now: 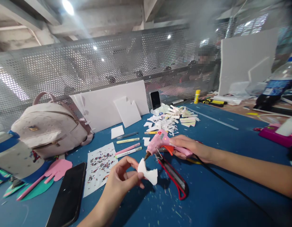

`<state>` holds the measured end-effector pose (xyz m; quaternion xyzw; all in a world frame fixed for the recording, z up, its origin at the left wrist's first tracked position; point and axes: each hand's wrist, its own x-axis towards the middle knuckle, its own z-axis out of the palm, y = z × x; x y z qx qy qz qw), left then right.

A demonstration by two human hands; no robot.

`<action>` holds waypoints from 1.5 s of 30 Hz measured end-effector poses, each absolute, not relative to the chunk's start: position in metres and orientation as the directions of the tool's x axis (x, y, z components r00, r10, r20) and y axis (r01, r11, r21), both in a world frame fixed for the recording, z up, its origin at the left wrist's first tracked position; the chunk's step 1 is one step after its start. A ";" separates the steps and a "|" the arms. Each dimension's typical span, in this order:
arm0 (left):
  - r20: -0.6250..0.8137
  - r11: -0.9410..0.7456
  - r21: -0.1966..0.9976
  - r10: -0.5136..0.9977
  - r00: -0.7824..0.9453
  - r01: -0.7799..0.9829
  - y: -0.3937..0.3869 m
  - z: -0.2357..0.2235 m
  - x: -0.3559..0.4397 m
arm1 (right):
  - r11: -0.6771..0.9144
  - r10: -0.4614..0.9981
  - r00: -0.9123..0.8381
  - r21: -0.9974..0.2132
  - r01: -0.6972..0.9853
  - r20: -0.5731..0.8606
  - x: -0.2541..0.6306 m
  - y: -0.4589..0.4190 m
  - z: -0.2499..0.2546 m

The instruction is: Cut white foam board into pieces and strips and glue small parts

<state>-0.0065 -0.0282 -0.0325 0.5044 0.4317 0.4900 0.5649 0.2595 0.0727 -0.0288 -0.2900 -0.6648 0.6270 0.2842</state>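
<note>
Between the thumb and fingers of my left hand (123, 176) is a small white foam cutout (149, 175) with a curved notch, held above the table. My right hand (187, 148) is wrapped round the handle of a pink glue gun (158, 142) with an orange trigger. The nozzle points down and left, at or just above the cutout's upper tip; whether it touches, I cannot tell. Just below the gun lies a red-and-black utility knife (174, 179). Several pens, among them a pink one (128, 150), lie left of the gun.
White foam scraps (163, 123) are piled behind the gun. On the left are a phone (68, 195), a speckled paper sheet (100, 167), a cup (18, 157) and a backpack (53, 126). Foam boards (108, 104) lean at the back. The gun's black cord (231, 186) trails right.
</note>
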 end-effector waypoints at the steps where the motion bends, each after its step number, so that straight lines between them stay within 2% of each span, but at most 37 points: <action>1: 0.007 0.011 0.993 0.989 0.145 -0.120 -0.028 -0.032 -0.006 | 0.047 0.743 -0.669 -0.999 0.027 0.017 0.259 0.072 -0.028; 26: -0.010 0.025 0.991 0.993 0.114 -0.134 -0.029 -0.031 -0.004 | 0.022 0.760 -0.650 -1.000 0.016 0.006 0.257 0.070 -0.027; 45: 0.028 -0.012 0.993 0.989 0.144 -0.115 -0.025 -0.036 -0.009 | -0.029 0.781 -0.624 -1.000 0.007 -0.027 0.256 0.068 -0.026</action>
